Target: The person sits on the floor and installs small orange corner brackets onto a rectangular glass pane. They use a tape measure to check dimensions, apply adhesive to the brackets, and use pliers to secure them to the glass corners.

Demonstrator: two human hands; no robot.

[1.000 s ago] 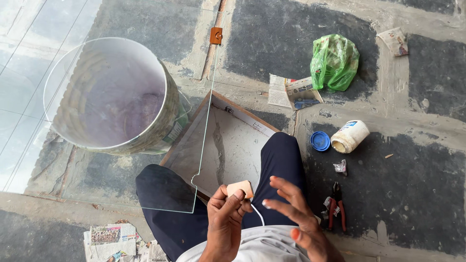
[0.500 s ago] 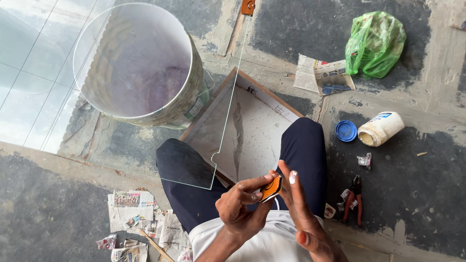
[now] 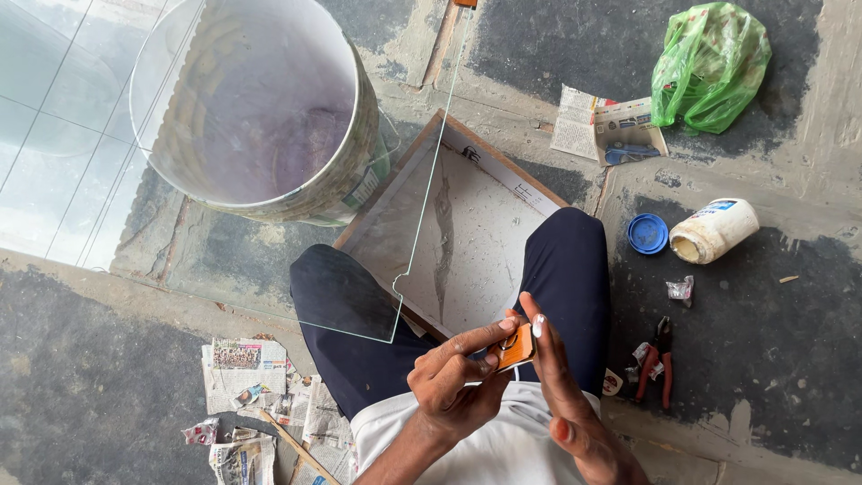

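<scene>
You are sitting on the floor with one large glass sheet [image 3: 269, 216] lying across your left knee; all places below are given from that sheet. One round bucket [image 3: 260, 108] is showing through its upper part. One wooden-framed board [image 3: 476, 224] is lying just beside its right edge, under your legs. One green plastic bag [image 3: 711, 67] is sitting well apart to the upper right, with one white jar [image 3: 714, 231] lying on its side and one blue lid [image 3: 647, 233] below that bag. One pair of red-handled pliers [image 3: 657, 359] is resting to the lower right. Near the sheet's lower right corner, your left hand [image 3: 458, 382] is gripping one small orange block [image 3: 515, 348] between thumb and fingers. Your right hand [image 3: 561, 386] is held flat, fingers extended, touching the block's far side without closing on it.
</scene>
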